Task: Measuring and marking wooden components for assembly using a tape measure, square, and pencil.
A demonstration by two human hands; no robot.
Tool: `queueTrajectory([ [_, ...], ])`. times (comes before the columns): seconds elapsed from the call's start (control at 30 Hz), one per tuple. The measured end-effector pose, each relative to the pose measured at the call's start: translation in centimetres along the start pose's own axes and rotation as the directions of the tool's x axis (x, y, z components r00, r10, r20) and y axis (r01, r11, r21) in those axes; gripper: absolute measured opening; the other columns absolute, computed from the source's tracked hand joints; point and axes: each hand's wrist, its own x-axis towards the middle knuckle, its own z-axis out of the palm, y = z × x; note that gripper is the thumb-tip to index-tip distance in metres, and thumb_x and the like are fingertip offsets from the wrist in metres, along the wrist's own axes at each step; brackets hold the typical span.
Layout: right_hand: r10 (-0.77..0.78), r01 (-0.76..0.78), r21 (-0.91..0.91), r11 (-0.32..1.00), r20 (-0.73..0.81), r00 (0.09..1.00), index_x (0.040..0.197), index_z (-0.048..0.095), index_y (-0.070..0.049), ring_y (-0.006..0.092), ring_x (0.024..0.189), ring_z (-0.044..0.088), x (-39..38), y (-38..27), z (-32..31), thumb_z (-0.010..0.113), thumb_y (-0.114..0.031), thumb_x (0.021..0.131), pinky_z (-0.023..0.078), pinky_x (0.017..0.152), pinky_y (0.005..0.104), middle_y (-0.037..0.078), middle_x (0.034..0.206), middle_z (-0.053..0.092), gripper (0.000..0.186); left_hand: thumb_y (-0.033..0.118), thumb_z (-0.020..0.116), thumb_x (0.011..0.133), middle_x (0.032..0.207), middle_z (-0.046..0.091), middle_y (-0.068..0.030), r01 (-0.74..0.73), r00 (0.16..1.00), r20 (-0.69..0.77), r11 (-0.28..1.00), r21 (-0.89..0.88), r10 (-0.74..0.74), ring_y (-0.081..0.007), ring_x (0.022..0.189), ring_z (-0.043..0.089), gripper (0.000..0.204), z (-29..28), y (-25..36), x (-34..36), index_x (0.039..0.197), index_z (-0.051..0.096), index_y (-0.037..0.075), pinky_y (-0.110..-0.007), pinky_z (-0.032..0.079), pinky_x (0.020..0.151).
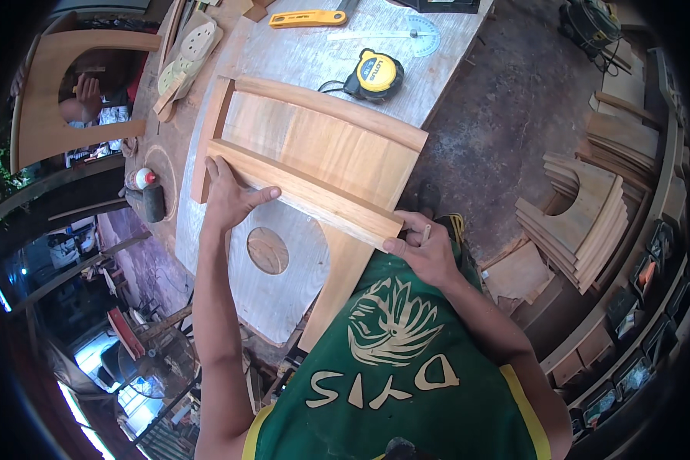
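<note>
In the head view, our left hand (231, 201), thumb wide, holds the ten-o'clock end of a wooden strip (307, 190) near centre; our right hand (425, 251) pinches its four-o'clock end between fingers. A tape measure (379, 75) lies at twelve o'clock.

The strip (307, 188) is honey-coloured with straight grain; the panel (314, 132) shows tan and browner bands. Toward twelve o'clock, the tape (377, 75) is yellow and black, the knife (308, 19) yellow. At half past five, the shirt (406, 420) is green, cream-printed and yellow-trimmed. The floor (506, 107), at two, seems mottled grey-brown.
</note>
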Motion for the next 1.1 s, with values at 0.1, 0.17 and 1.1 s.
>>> queueTrajectory([
  [0.1,-0.014,0.013,0.036,0.999,0.010,1.000,0.139,0.066,0.004,-0.0023,0.071,0.050,-0.1,0.0,0.0,0.086,-0.020,0.095,0.043,0.060,0.0182,0.004,0.108,0.072,0.054,0.084,0.091,0.051,0.162,0.001,-0.0556,0.001,1.000,0.003,1.000,0.003,-0.001,-0.0599,0.157,0.019,0.176,0.0,-0.2,0.1,0.153,0.004,-0.032,-0.047,0.031,0.129],
  [0.17,-0.008,0.008,0.010,1.000,0.003,1.000,0.139,0.066,0.004,-0.0023,0.071,0.051,-0.1,-0.1,0.0,0.086,-0.020,0.095,0.044,0.060,0.0183,0.004,0.108,0.072,0.054,0.084,0.090,0.051,0.162,-0.001,-0.0554,0.001,1.000,0.008,1.000,0.006,-0.001,-0.0596,0.158,0.018,0.177,0.1,-0.3,0.1,0.153,0.003,-0.032,-0.047,0.030,0.130],
  [1.1,0.031,-0.031,-0.021,0.999,0.001,1.000,0.139,0.063,0.006,0.0020,0.076,0.050,0.1,0.1,0.0,0.088,-0.014,0.091,0.042,0.063,0.0204,0.003,0.109,0.070,0.058,0.095,0.083,0.045,0.137,0.050,-0.0458,-0.030,0.999,0.050,0.929,0.369,0.013,-0.0565,0.135,0.049,0.162,-1.6,1.9,1.1,0.136,0.043,-0.032,-0.059,0.036,0.118],
])
